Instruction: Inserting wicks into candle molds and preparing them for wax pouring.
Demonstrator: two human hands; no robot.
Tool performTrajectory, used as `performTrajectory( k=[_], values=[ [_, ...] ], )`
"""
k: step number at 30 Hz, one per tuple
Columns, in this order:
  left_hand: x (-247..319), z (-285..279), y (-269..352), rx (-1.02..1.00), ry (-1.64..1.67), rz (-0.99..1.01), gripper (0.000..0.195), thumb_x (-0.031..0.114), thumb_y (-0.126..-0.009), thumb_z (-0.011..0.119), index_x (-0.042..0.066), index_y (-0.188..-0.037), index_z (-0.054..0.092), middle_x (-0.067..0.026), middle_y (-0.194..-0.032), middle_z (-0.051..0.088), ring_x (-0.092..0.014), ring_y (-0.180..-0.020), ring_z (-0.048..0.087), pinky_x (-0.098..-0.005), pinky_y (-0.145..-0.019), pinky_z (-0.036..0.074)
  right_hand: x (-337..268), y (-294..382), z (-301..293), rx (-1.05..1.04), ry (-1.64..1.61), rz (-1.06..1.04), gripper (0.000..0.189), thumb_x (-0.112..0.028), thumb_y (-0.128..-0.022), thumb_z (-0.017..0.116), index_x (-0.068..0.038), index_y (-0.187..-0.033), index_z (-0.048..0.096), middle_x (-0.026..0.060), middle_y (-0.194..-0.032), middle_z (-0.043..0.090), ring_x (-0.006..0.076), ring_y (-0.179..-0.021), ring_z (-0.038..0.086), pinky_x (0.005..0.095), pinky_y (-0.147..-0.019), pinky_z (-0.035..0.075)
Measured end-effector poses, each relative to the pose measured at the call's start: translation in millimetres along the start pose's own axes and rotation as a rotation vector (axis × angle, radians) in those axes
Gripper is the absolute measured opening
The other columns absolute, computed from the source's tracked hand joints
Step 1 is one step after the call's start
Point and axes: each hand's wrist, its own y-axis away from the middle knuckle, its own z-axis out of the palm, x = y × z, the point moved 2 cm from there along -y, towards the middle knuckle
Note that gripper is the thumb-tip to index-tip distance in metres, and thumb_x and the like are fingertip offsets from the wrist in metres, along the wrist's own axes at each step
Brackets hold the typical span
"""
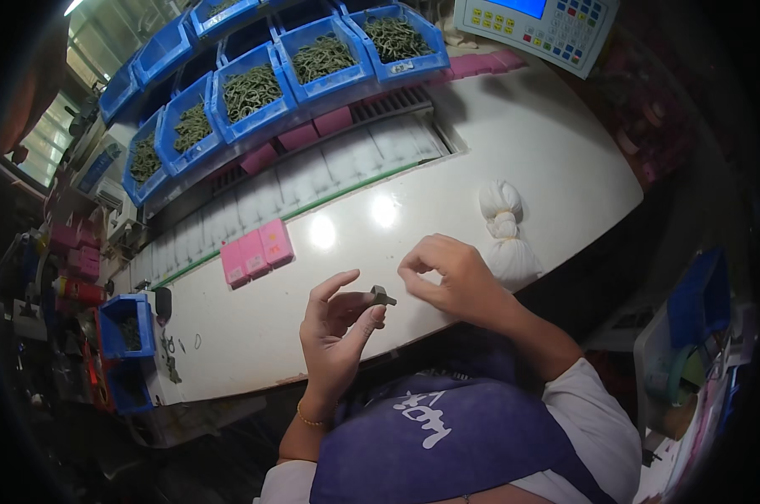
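My left hand (337, 318) holds a small dark green ring-like piece (378, 293) between thumb and fingers, above the white worktable (279, 349). A short stub juts from the piece towards my right hand (452, 274). The thumb and forefinger of that hand come together in a pinch, apart from the piece, and nothing shows between them. Just beyond my right wrist lies a white tied bundle (502, 230), cinched around its middle. Pink boxes (257, 253) sit side by side on the table, ahead and to the left of my left hand.
Blue bins (254, 94) with green ring-like pieces stand in rows behind a slotted panel (304, 170). A keypad machine (537, 28) with a lit screen is at the back right. Loose pieces (172, 356) lie near the left edge, beside more blue bins (126, 324).
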Motion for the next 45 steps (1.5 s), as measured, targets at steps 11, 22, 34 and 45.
performTrajectory(
  k=[11,22,34,45],
  values=[
    [0.2,-2.4,-7.7,-0.032,0.150,-0.127,0.053,-0.001,-0.086,0.072,0.001,-0.133,0.047,-0.0125,-0.091,0.072,-0.011,-0.071,0.062,-0.0224,-0.060,0.048,-13.4,12.3,11.4,-0.088,-0.233,-0.046,0.017,-0.018,-0.094,0.065,-0.002,-0.095,0.066,0.0099,-0.083,0.066,0.0237,-0.077,0.065,0.0349,-0.067,0.051],
    [-1.0,-2.8,-5.7,-0.124,0.113,-0.010,0.060,-0.007,-0.087,0.068,0.002,-0.140,0.042,-0.0138,-0.095,0.072,-0.017,-0.087,0.070,-0.0281,-0.076,0.057,-13.3,10.1,14.9,-0.018,-0.250,0.026,0.015,-0.016,-0.095,0.062,-0.003,-0.103,0.063,0.0125,-0.091,0.065,0.0273,-0.083,0.063,0.0368,-0.074,0.051],
    [-3.6,2.4,-10.1,-0.086,-0.419,0.499,0.059,-0.010,-0.081,0.073,0.001,-0.133,0.049,-0.0139,-0.093,0.073,-0.021,-0.085,0.074,-0.0309,-0.080,0.057,-16.1,-2.4,9.6,0.114,-0.165,-0.234,0.012,-0.008,-0.083,0.074,-0.006,-0.093,0.066,0.0063,-0.091,0.062,0.0252,-0.087,0.057,0.0353,-0.075,0.048],
    [-10.2,-2.8,-6.1,-0.096,0.129,0.100,0.055,-0.006,-0.089,0.067,0.000,-0.137,0.040,-0.0151,-0.093,0.070,-0.022,-0.093,0.070,-0.0341,-0.084,0.055,31.8,-7.6,13.4,0.237,0.000,-0.085,0.011,-0.002,-0.084,0.071,-0.005,-0.095,0.070,0.0088,-0.092,0.067,0.0219,-0.086,0.061,0.0319,-0.077,0.049]
  ],
)
